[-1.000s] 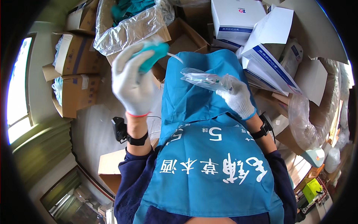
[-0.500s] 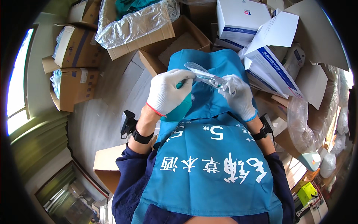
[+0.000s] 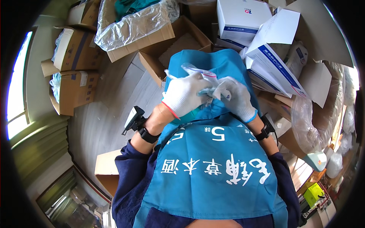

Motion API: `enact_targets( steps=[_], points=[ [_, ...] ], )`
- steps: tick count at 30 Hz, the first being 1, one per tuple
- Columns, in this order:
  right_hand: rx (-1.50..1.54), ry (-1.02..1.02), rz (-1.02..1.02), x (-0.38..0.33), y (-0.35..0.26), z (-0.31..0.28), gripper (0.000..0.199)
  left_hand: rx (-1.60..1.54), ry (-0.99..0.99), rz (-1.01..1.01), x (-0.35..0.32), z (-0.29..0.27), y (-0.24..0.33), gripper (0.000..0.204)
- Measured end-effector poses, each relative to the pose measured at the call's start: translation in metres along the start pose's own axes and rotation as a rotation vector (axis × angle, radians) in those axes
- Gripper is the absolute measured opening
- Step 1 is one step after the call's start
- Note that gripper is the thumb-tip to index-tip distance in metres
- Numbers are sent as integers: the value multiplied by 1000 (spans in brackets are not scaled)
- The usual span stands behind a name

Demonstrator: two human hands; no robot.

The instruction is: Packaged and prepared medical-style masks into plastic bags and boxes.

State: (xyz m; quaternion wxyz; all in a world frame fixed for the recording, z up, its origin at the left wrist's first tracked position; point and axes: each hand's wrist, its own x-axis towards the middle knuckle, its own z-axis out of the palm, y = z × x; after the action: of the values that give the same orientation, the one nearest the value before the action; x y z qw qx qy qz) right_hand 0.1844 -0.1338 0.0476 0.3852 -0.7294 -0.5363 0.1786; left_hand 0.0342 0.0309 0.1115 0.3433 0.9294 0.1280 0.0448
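Note:
My left hand [image 3: 185,93], in a white knit glove with a red cuff, is closed with its fingers at the mouth of a clear zip bag [image 3: 202,72] with a pink stripe. Below that hand shows the curved edge of a teal face mask [image 3: 188,117], mostly hidden by the palm. A pale teal piece shows between both hands, blurred by motion. My right hand [image 3: 237,97], gloved in white with a blue cuff, pinches the other side of the bag. Both hands are over the lap of my blue apron [image 3: 213,167].
A carton [image 3: 152,40] lined with clear plastic holds teal items at the far left, beside an open brown carton [image 3: 182,43]. White and blue boxes [image 3: 243,17] are piled at the far right. More cartons [image 3: 78,89] stand at left, and a plastic-lined box [image 3: 321,125] at right.
My left hand has moved down and turned, with its fingers now close to my right hand. The bag has swung toward the left hand, and less of the teal mask shows.

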Motion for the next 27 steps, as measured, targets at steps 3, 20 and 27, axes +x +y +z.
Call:
enact_targets(
  steps=[3, 20, 27],
  points=[
    [3, -23, 20, -1, -1, 1, 26, 8, -67, 17, 2, 10, 2, 31],
    [739, 545, 250, -115, 2, -199, 58, -23, 446, -199, 15, -13, -44, 22],
    [-587, 1299, 784, -166, 85, -356, 62, -320, 433, -364, 8, -19, -34, 18]
  ],
)
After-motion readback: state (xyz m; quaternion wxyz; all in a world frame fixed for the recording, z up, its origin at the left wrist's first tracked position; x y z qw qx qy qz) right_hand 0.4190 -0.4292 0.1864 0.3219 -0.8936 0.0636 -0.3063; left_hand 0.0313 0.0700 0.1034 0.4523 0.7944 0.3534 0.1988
